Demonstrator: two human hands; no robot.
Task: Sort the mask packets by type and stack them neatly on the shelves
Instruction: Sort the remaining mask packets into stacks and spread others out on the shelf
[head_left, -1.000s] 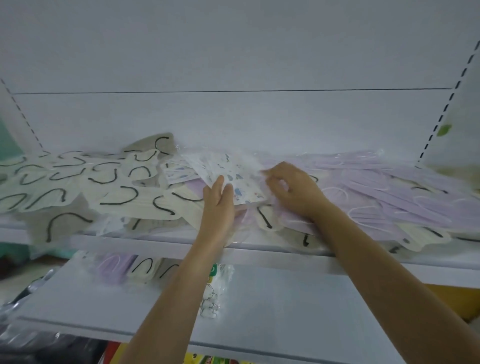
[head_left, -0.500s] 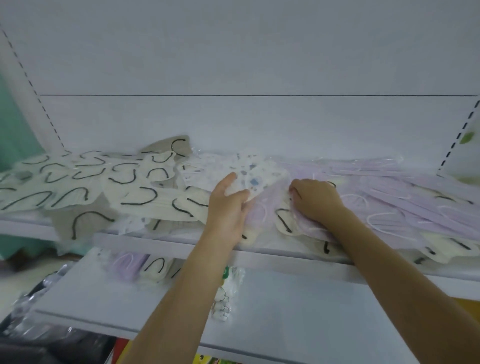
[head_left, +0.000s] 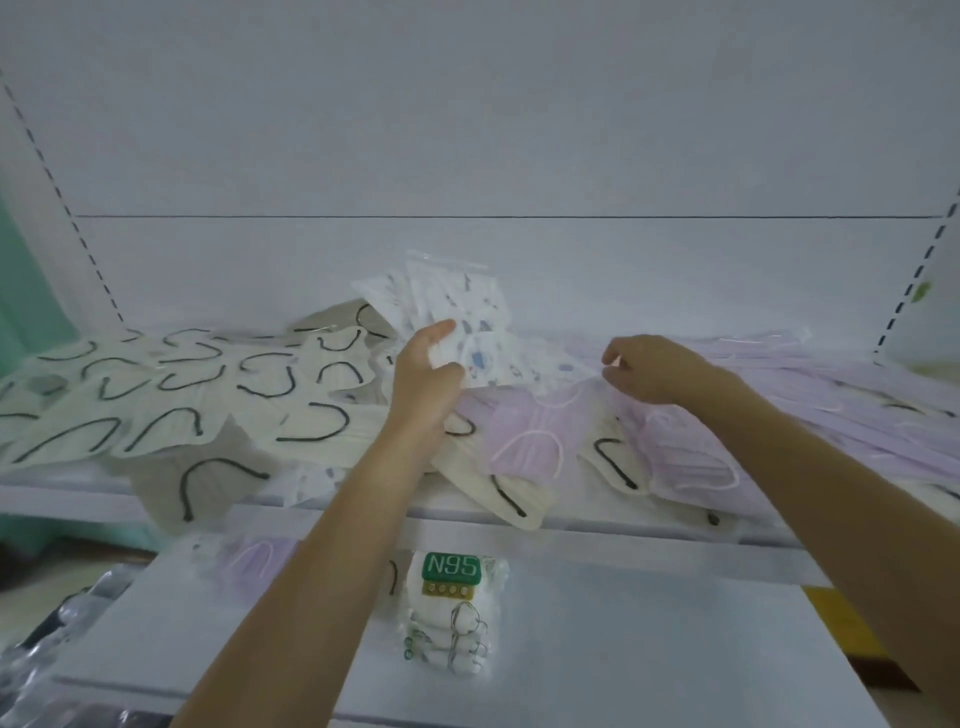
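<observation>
well, from the head view only: the left hand (head_left: 428, 374) is lifted above the upper shelf (head_left: 623, 530) with its grip closed round a small fan of printed mask packets (head_left: 462, 306), thumb on the front and fingers behind, the packets tilted up against the white back wall; the right hand (head_left: 649, 369) hovers just over the pile to the right, fingers curled into a pinch at the edge of something thin and clear, though i cannot tell whether that grip really has a packet; cream packets with black loops (head_left: 171, 410) spread across the left of the shelf, lilac packets (head_left: 524, 441) across the right, and the two kinds overlap in the middle, some hanging over the front edge; on the lower shelf (head_left: 649, 623) stands an n95 packet (head_left: 449, 608), with a few loose packets further left.

the step in hand looks like gathering the printed kind out of the mix; to do it well, i would square the fan against the shelf before adding more, since slippery film slides apart easily; lift each new packet clear instead of dragging it, or the overhanging cream ones may fall; check under the lilac layer for hidden printed ones.
</observation>
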